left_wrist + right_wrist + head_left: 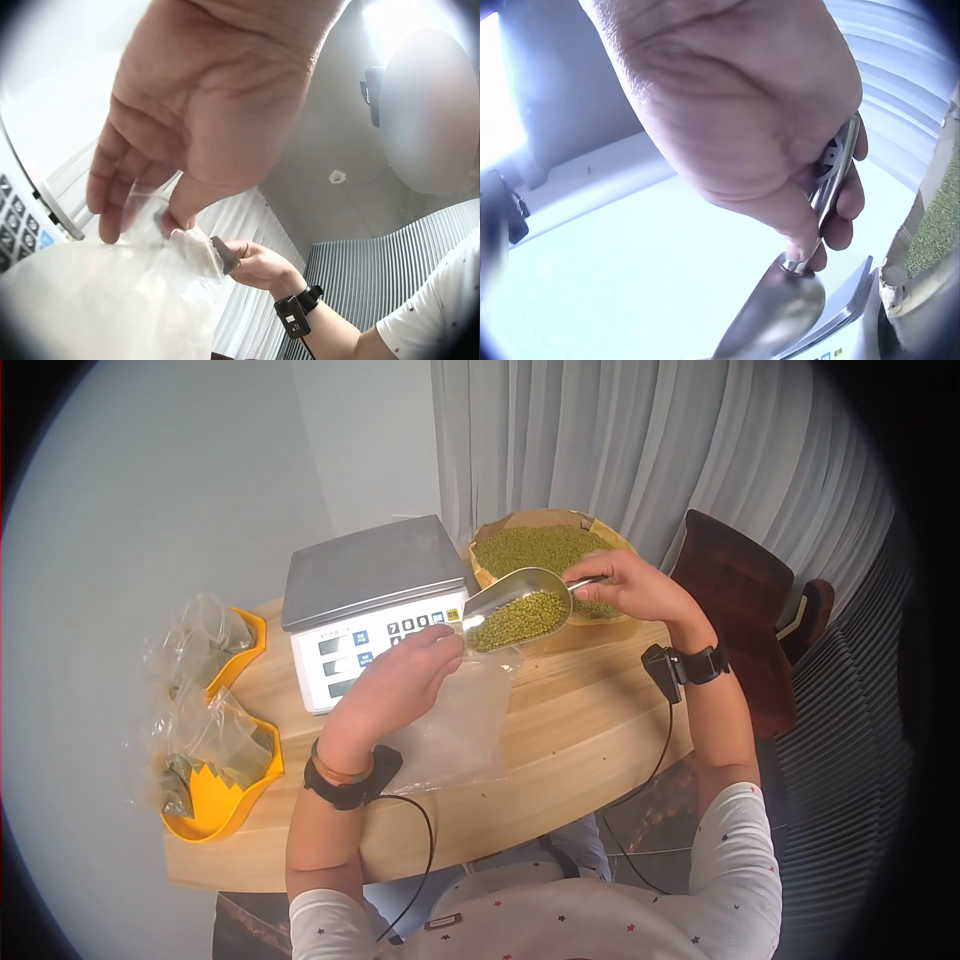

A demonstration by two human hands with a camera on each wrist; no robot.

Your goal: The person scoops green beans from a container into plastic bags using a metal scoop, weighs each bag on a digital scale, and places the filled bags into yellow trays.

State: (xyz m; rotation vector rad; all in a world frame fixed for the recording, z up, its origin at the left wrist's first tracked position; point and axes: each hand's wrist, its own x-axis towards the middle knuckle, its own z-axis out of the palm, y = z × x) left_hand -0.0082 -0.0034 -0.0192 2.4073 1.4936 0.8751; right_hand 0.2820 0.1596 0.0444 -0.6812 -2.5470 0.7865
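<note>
My right hand (635,588) grips the handle of a metal scoop (527,581), which carries green mung beans (518,622). A clear plastic bag (455,730) hangs below the scoop's front end, over the table. My left hand (395,685) pinches the bag's upper edge between thumb and fingers, as the left wrist view shows with the bag (112,300) spread beneath. The scoop's tip lies right at the bag's mouth, beside the left fingers. In the right wrist view, fingers wrap round the shiny handle (829,187) and the beans are hidden.
Behind the bag stands a digital scale (375,565) with a grey platform. An open sack (478,565) full of mung beans is at the back right. Two yellow trays (225,815) on the left hold filled clear bags (235,735). A dark red chair (735,585) stands beyond the table (560,750).
</note>
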